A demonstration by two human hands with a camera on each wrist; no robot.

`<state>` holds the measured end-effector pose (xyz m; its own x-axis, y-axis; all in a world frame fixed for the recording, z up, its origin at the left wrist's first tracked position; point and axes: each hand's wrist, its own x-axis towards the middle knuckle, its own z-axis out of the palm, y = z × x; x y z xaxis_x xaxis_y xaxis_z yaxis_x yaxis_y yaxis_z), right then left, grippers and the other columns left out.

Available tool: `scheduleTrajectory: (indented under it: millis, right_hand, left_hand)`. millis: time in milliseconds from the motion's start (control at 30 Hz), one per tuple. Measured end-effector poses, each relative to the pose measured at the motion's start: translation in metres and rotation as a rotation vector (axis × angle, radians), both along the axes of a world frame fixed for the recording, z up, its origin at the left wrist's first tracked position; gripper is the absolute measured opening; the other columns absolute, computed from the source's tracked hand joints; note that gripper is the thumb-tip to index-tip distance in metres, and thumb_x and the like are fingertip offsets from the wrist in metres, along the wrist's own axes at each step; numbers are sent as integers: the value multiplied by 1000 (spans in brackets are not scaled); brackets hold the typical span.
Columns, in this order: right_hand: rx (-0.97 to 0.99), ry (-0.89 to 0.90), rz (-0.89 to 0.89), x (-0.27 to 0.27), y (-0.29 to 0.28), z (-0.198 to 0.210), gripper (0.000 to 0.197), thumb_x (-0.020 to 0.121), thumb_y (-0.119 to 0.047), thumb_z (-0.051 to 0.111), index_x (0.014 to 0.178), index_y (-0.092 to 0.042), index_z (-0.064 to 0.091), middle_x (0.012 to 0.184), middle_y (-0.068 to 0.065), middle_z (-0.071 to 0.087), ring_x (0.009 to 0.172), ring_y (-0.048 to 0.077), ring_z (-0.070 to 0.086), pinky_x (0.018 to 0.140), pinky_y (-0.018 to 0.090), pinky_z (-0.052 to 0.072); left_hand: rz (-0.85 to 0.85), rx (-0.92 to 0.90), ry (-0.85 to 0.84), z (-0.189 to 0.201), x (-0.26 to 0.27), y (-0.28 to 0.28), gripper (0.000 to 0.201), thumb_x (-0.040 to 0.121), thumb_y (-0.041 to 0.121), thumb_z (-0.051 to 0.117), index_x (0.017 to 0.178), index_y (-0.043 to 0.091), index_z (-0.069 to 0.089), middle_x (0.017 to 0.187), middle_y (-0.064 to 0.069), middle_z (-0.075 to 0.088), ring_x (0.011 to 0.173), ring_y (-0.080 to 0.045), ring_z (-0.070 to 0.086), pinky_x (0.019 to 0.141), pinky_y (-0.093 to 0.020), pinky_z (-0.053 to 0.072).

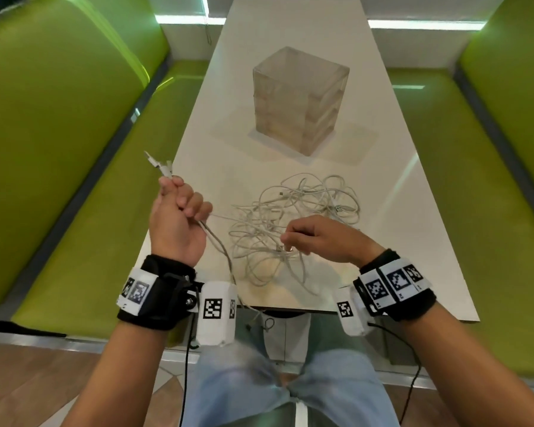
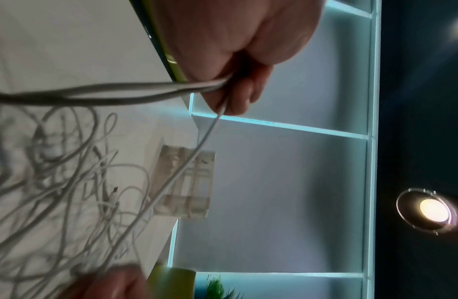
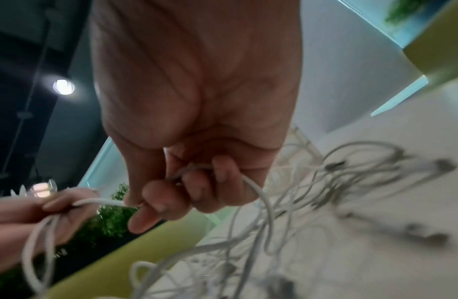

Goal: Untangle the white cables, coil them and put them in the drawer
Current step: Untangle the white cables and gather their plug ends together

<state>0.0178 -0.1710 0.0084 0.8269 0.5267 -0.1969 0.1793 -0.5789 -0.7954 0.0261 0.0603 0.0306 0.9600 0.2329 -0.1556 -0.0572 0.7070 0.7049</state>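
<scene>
A tangle of white cables [image 1: 293,223] lies on the white table [image 1: 383,186] in front of me. My left hand [image 1: 179,211] is raised over the table's left edge, gripping several cable strands [image 2: 146,89]; their plug ends [image 1: 159,163] stick up above the fist. One strand [image 1: 225,217] runs taut from it to my right hand [image 1: 309,238], which pinches a cable [image 3: 251,186] just above the near side of the tangle [image 3: 350,182]. A translucent drawer unit [image 1: 299,100] stands beyond the tangle, its drawers closed.
Green upholstered benches [image 1: 74,149] run along both sides of the narrow table. A cable loop [image 1: 228,266] hangs over the near table edge toward my lap. Bare tabletop lies to the right of the tangle and around the drawer unit.
</scene>
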Motion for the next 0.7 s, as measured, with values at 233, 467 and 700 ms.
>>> scheduleTrajectory:
  millis: [233, 467, 700]
  right_hand:
    - [181, -171, -243, 8, -8, 8, 22, 96, -25, 49, 83, -16, 64, 79, 2, 63, 71, 12, 52, 68, 27, 42]
    - [311, -181, -282, -1, 25, 12, 26, 94, -29, 55, 70, -20, 62, 70, 6, 64, 69, 25, 59, 63, 35, 44]
    - [545, -82, -403, -7, 34, 10, 24, 93, -23, 57, 71, -17, 66, 53, -15, 50, 50, 1, 40, 53, 18, 34]
  left_hand:
    - [-100, 352, 71, -14, -8, -17, 23, 100, 30, 42, 87, 14, 51, 52, 12, 33, 46, -5, 27, 46, -19, 27]
    - [-451, 450, -35, -20, -29, -60, 29, 85, 45, 59, 96, 19, 66, 80, -11, 34, 50, -8, 25, 47, -21, 25]
    - [-468, 491, -148, -20, -30, -63, 39, 75, 43, 71, 105, 19, 65, 71, 1, 47, 51, -4, 35, 50, -16, 34]
